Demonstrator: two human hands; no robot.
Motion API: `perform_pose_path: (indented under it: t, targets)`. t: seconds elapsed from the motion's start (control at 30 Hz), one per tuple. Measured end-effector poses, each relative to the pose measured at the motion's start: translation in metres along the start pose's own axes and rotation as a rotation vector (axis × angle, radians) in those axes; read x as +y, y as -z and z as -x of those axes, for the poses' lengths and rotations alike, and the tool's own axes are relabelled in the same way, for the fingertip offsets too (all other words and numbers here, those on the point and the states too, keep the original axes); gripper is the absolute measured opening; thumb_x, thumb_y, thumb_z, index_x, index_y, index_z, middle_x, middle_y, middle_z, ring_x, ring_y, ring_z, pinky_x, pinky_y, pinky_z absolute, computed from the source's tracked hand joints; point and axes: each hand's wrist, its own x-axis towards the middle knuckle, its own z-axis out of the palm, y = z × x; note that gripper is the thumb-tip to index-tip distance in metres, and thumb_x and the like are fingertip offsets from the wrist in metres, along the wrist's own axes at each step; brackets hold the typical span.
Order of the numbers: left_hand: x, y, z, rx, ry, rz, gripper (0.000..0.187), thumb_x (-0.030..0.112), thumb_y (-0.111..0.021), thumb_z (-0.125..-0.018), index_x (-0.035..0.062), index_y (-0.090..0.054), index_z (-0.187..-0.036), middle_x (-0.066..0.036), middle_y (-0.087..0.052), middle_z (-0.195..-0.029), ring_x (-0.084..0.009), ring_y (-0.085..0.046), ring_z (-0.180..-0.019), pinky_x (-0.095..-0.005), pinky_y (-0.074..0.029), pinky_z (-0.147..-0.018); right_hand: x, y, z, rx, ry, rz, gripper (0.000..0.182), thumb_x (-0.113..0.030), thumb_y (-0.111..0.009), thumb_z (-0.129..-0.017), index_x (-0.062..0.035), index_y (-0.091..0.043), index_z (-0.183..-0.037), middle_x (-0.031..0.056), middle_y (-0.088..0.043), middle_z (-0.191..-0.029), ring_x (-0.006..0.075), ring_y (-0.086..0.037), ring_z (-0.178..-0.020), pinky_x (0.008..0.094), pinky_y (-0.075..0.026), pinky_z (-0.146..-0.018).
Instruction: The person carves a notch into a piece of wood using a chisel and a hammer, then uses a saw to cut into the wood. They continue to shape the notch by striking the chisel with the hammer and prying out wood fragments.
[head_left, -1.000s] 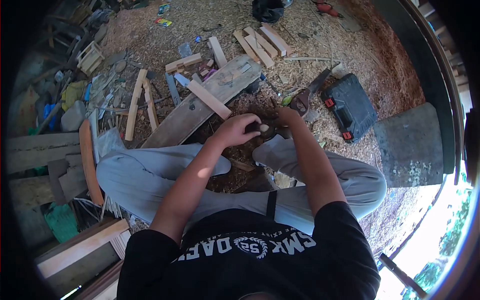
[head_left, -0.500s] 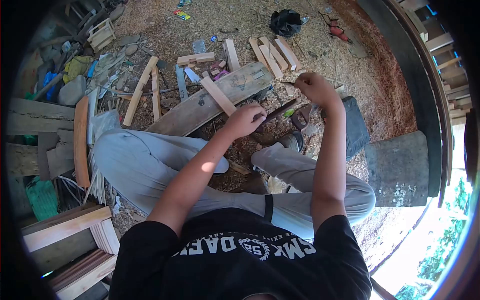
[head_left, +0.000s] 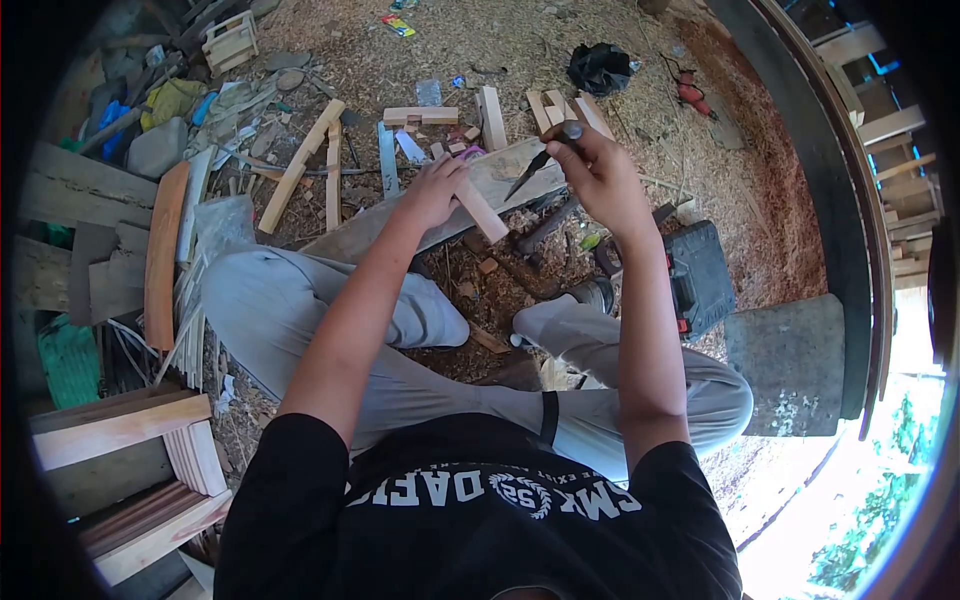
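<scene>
My right hand (head_left: pixel 603 185) is closed around a chisel (head_left: pixel 527 178). Its round butt shows above the thumb, and the dark blade slants down to the left over a long plank (head_left: pixel 510 172). My left hand (head_left: pixel 437 192) is closed on a short wooden piece (head_left: pixel 480 208) that lies across the plank. The near end of this piece sticks out past the plank's edge, toward my legs. Below the chisel, a dark tool with a long handle (head_left: pixel 550 226), seemingly a hammer, rests by the plank. A saw handle (head_left: pixel 606 262) is partly hidden behind my right forearm.
Cut wood pieces (head_left: pixel 420 116) lie beyond the plank among sawdust. To my right are a dark tool case (head_left: pixel 700 275) and a grey board (head_left: pixel 785 365). A black plastic bag (head_left: pixel 600 68) and a red power tool (head_left: pixel 692 92) sit farther off. Stacked timber (head_left: pixel 130 430) stands at left.
My left hand has let go of the dark long-handled tool and moved left onto the wooden piece. My right hand has come left and nearer the plank, the chisel now showing in it.
</scene>
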Motion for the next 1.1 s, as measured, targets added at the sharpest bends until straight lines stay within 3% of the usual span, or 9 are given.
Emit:
perform_pose_path:
  t: [0.07, 0.17, 0.27, 0.4, 0.5, 0.73, 0.9, 0.97, 1.1]
  targets:
    - [0.017, 0.031, 0.007, -0.157, 0.137, -0.099, 0.065, 0.03, -0.086, -0.079, 0.0083, -0.063, -0.136, -0.014, -0.058, -0.143, -0.0364, -0.05, -0.138, -0.0503, -0.036, -0.121, -0.006, -0.007, -0.006, 0.05, 0.296, 0.062, 0.016, -0.013, -0.073, -0.099, 0.0012, -0.07, -0.105, 0.0091, -0.066, -0.081, 0.0169, -0.063, -0.072, 0.0329, -0.049, -0.067]
    - [0.024, 0.029, 0.026, -0.221, 0.336, -0.033, 0.056, 0.04, -0.089, -0.074, 0.0112, -0.069, -0.118, -0.012, -0.065, -0.132, -0.0325, -0.056, -0.128, -0.0537, -0.041, -0.114, -0.009, -0.018, -0.016, 0.109, 0.314, 0.113, 0.019, -0.012, -0.078, -0.094, 0.0021, -0.07, -0.105, 0.0099, -0.068, -0.087, 0.0173, -0.064, -0.075, 0.0331, -0.05, -0.07]
    - [0.02, 0.023, 0.042, -0.118, 0.359, -0.023, 0.06, 0.045, -0.089, -0.074, 0.0099, -0.071, -0.119, -0.013, -0.07, -0.123, -0.0338, -0.062, -0.121, -0.0531, -0.046, -0.107, -0.008, -0.04, -0.027, 0.132, 0.195, -0.027, 0.02, -0.013, -0.08, -0.093, 0.0015, -0.071, -0.104, 0.0099, -0.068, -0.085, 0.0171, -0.063, -0.073, 0.0332, -0.05, -0.068]
    - [0.008, 0.056, 0.049, -0.057, 0.4, 0.267, 0.062, 0.036, -0.086, -0.083, 0.0079, -0.066, -0.134, -0.017, -0.072, -0.123, -0.0356, -0.066, -0.119, -0.0482, -0.051, -0.101, 0.016, -0.07, -0.041, -0.013, 0.118, -0.054, 0.019, -0.012, -0.079, -0.095, 0.0005, -0.075, -0.109, 0.0046, -0.073, -0.091, 0.0104, -0.067, -0.087, 0.0293, -0.054, -0.078]
    - [0.019, 0.098, 0.059, 0.195, 0.477, 0.727, 0.04, 0.017, -0.075, -0.095, 0.004, -0.067, -0.132, -0.015, -0.073, -0.127, -0.0237, -0.068, -0.121, -0.0389, -0.055, -0.096, 0.007, -0.09, -0.041, -0.03, 0.202, -0.008, 0.018, -0.01, -0.078, -0.095, 0.0005, -0.076, -0.109, 0.0075, -0.075, -0.094, 0.013, -0.069, -0.088, 0.0294, -0.054, -0.08]
    - [-0.001, 0.062, 0.067, 0.207, 0.451, 0.736, 0.037, 0.012, -0.074, -0.094, 0.0016, -0.068, -0.129, -0.015, -0.073, -0.125, -0.0252, -0.071, -0.115, -0.0395, -0.056, -0.096, 0.01, -0.113, -0.04, -0.063, 0.187, 0.133, 0.016, -0.009, -0.078, -0.093, 0.0005, -0.077, -0.106, 0.01, -0.074, -0.091, 0.0146, -0.068, -0.083, 0.0307, -0.053, -0.075]
    - [-0.001, 0.049, 0.062, 0.064, 0.376, 0.51, 0.055, 0.022, -0.084, -0.081, -0.0003, -0.067, -0.129, -0.02, -0.069, -0.126, -0.035, -0.068, -0.117, -0.0422, -0.054, -0.1, 0.005, -0.119, -0.037, -0.023, 0.23, 0.075, 0.015, -0.006, -0.078, -0.093, 0.0012, -0.076, -0.105, 0.0105, -0.072, -0.089, 0.0149, -0.068, -0.081, 0.0297, -0.052, -0.073]
    - [0.002, 0.042, 0.06, 0.027, 0.391, 0.494, 0.059, 0.025, -0.085, -0.078, -0.0004, -0.067, -0.129, -0.021, -0.069, -0.126, -0.0365, -0.067, -0.118, -0.0433, -0.053, -0.1, 0.005, -0.122, -0.036, 0.015, 0.245, 0.035, 0.02, -0.016, -0.081, -0.091, 0.0004, -0.074, -0.1, 0.0173, -0.067, -0.083, 0.032, -0.062, -0.07, 0.0406, -0.049, -0.066]
    - [0.015, 0.043, 0.057, -0.084, 0.447, 0.401, 0.062, 0.027, -0.086, -0.075, 0.0016, -0.068, -0.129, -0.022, -0.069, -0.125, -0.0391, -0.066, -0.117, -0.0463, -0.053, -0.101, 0.006, -0.123, -0.036, -0.016, 0.233, 0.091, 0.02, -0.016, -0.081, -0.09, 0.0006, -0.074, -0.099, 0.0166, -0.067, -0.084, 0.0306, -0.064, -0.071, 0.0393, -0.05, -0.067]
